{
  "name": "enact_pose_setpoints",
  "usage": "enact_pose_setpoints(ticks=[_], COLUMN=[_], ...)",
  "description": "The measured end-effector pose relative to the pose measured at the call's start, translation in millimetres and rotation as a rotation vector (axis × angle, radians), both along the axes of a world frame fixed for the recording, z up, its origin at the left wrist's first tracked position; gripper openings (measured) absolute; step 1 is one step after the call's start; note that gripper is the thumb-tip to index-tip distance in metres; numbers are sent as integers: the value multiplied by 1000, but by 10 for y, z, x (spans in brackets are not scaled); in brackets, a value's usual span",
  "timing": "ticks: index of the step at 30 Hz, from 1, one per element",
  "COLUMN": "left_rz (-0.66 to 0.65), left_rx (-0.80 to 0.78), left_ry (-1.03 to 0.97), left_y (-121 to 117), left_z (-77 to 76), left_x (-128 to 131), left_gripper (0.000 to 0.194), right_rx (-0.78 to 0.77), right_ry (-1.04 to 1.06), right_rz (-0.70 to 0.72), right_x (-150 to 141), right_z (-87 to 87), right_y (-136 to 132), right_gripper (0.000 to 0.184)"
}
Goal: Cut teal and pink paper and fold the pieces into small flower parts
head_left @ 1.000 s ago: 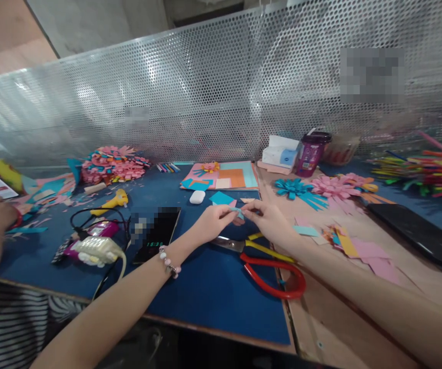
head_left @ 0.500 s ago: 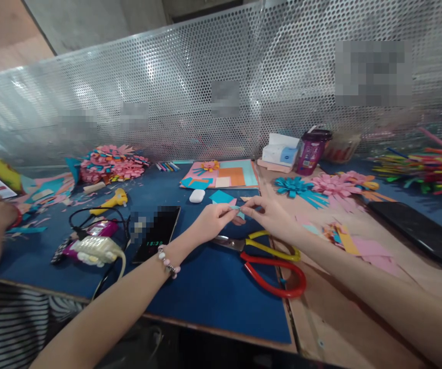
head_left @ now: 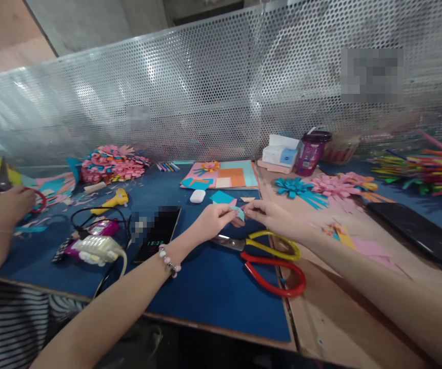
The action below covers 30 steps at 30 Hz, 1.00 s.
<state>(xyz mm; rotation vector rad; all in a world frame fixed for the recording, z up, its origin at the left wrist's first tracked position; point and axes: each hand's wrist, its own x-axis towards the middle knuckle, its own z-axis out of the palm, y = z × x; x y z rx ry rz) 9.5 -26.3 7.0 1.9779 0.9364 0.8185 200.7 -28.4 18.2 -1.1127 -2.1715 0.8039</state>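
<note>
- Head view, at the pinch: your left hand holds a small piece of light-blue paper between thumb and finger, over the table; your right hand sets its fingertips at the paper's right edge, though whether that grip closes on it you cannot tell from here.
- The paper looks thin and curved, so an uneven pull between your two hands could crease or tear it; a loose right grip could let it slip.
- Below your hands, red-and-yellow scissors lie with blades toward your left wrist; dropping that wrist carelessly could bring skin against metal.
- Just beside your left forearm, a dark phone and a beaded bracelet sit close together; a sideways sweep could nudge the phone.
- Beyond your fingers, a teal sheet lies near a white case; a dropped scrap could mix in among similar blues.
</note>
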Motion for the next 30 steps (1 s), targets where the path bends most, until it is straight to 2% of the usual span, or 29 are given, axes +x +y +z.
enact_pose_setpoints(ticks=[4, 11, 19, 30], left_rz=[11, -5, -27, -70], left_rx=[-14, -53, -35, -7], left_ry=[-4, 10, -3, 2], left_y=[4, 26, 5, -25], left_z=[-4, -16, -3, -23], left_x=[-6, -10, -5, -1], left_gripper=[34, 35, 33, 34], right_rx=[-16, 33, -16, 54], right_ry=[30, 114, 169, 182], right_rz=[-2, 8, -10, -9], right_x=[8, -11, 13, -34], right_z=[-7, -110, -63, -91], right_y=[-16, 8, 6, -4], right_gripper=[27, 20, 29, 22])
